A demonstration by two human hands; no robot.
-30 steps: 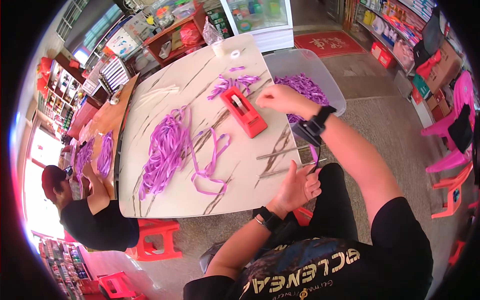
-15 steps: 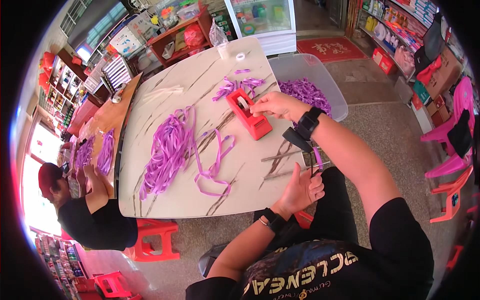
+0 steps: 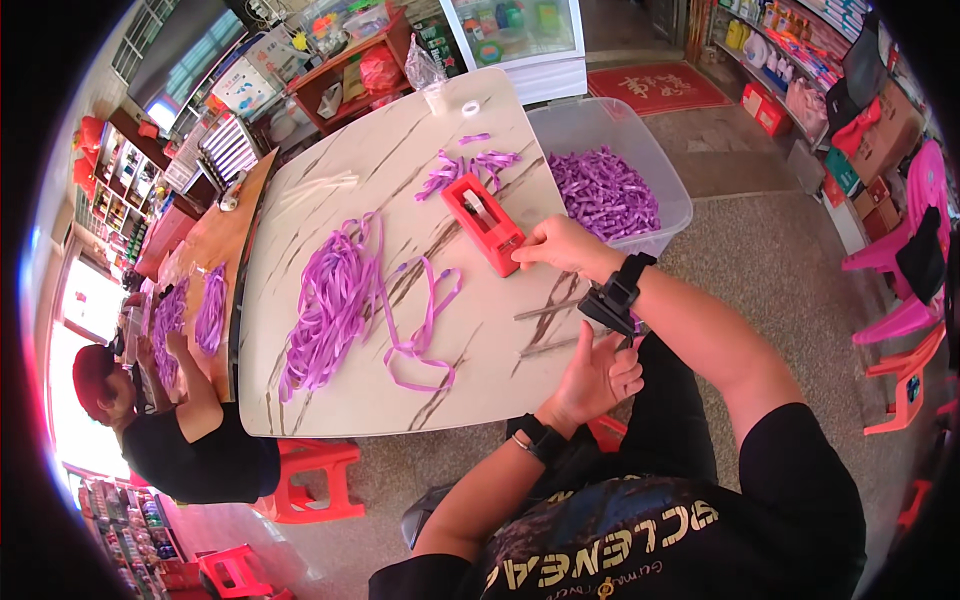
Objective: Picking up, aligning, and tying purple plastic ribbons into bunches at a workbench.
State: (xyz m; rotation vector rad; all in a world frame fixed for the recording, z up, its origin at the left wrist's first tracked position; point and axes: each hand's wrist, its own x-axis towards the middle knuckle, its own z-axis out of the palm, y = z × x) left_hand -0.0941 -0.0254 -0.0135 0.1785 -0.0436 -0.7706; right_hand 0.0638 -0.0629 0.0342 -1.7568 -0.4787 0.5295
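Pinching thumb and forefinger together in the right grip [image 3: 560,246], right at the near end of the red dispenser [image 3: 510,250], over the right part of the marbled tabletop [image 3: 480,375]. Cannot tell of any tape caught between those fingertips. Wearing a black wrist device [image 3: 622,288] on that arm, hanging down toward the left grip [image 3: 602,372]. Holding this left one palm up off the tabletop's edge, with thumb raised apart and fingers curled in. Cannot tell of a hold on the purple bit [image 3: 639,327] just past its fingertips, mostly hidden by the device. Seeing two thin rods [image 3: 545,310] just left of it, lying near the edge. Finding short purple strips [image 3: 465,178] scattered just beyond the dispenser's far end, and farther left a heap of purple ribbon [image 3: 335,305], with a loose loop [image 3: 425,325] trailing off toward the right. Noting pale sticks [image 3: 315,185] on the far left, plus a white ring [image 3: 471,108] and a cup [image 3: 437,100] near the far edge. Passing beyond the right edge to a clear bin [image 3: 677,200], heaped with purple pieces [image 3: 605,190]. Noticing, well apart at left, a seated co-worker [image 3: 200,450] with hands at purple bundles [image 3: 168,320].
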